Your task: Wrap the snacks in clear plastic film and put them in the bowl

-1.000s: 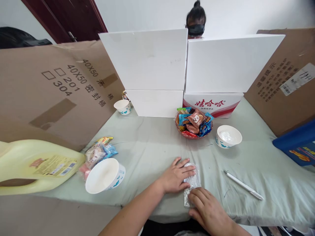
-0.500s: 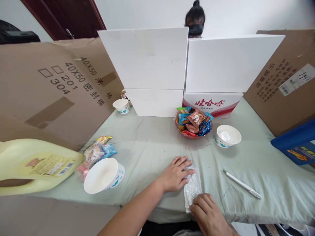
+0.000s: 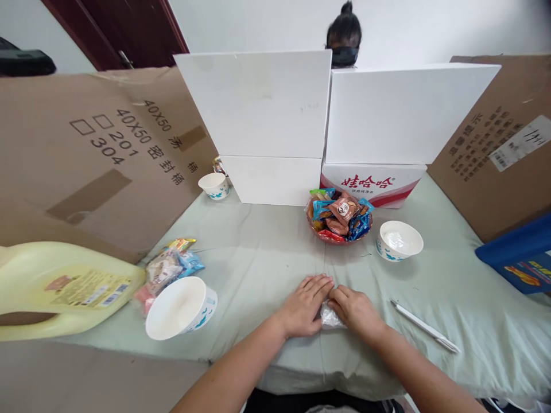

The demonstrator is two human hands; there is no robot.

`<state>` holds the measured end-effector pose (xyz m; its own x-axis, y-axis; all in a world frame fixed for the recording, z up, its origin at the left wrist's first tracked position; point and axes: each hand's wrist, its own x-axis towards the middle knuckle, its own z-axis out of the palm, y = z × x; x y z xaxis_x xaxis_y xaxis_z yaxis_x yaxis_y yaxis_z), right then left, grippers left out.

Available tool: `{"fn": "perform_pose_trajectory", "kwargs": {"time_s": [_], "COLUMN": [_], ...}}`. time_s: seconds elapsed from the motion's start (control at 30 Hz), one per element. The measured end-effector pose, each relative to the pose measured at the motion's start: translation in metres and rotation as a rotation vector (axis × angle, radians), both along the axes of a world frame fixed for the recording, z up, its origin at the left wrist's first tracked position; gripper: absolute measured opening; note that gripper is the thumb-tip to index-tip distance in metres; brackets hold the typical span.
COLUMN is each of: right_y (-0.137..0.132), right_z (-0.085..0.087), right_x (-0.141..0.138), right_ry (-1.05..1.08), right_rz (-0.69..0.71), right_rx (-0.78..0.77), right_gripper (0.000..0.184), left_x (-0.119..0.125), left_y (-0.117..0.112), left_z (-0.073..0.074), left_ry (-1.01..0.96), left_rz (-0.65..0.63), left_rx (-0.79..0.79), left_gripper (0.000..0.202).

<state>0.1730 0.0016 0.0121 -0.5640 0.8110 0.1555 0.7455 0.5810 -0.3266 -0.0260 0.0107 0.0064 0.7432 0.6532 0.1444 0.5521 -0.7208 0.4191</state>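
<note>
A crinkled clear plastic piece (image 3: pixel 330 318), perhaps a bag or bubble wrap, lies doubled over on the cloth near the table's front edge. My left hand (image 3: pixel 305 307) rests flat at its left side, fingers stretched out and the fingertips at its far end. My right hand (image 3: pixel 356 312) has curled fingers closed on the plastic near that far end, almost touching the left fingertips. Part of the plastic is hidden under both hands. To the right of my right hand lies a white pen (image 3: pixel 425 326).
Beyond my hands are a bowl of wrapped snacks (image 3: pixel 338 234) and a paper bowl (image 3: pixel 399 241). At left, a tilted paper bowl (image 3: pixel 178 310) leans by snack packets (image 3: pixel 166 269) and a yellow jug (image 3: pixel 64 292). White boxes (image 3: pixel 267 115) and cardboard (image 3: pixel 150 155) wall the table; a person sits behind.
My right hand has moved from the plastic's near end up to its far end, folding the strip over. The left hand stays nearly in place, its fingers closer together.
</note>
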Motion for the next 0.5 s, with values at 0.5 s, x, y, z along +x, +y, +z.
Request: {"fn": "perform_pose_trajectory", "kwargs": {"time_s": [0.5], "right_y": [-0.004], "right_z": [-0.017], "right_x": [-0.009], "right_ry": [-0.132], "right_rz": [-0.124], "right_rx": [0.193], "right_gripper": [0.019], "left_x": [-0.006], "left_y": [0.000], "left_z": [0.004], "left_ry": [-0.326], "left_rz": [0.089], "left_rx": [0.051], "left_gripper": [0.046]}}
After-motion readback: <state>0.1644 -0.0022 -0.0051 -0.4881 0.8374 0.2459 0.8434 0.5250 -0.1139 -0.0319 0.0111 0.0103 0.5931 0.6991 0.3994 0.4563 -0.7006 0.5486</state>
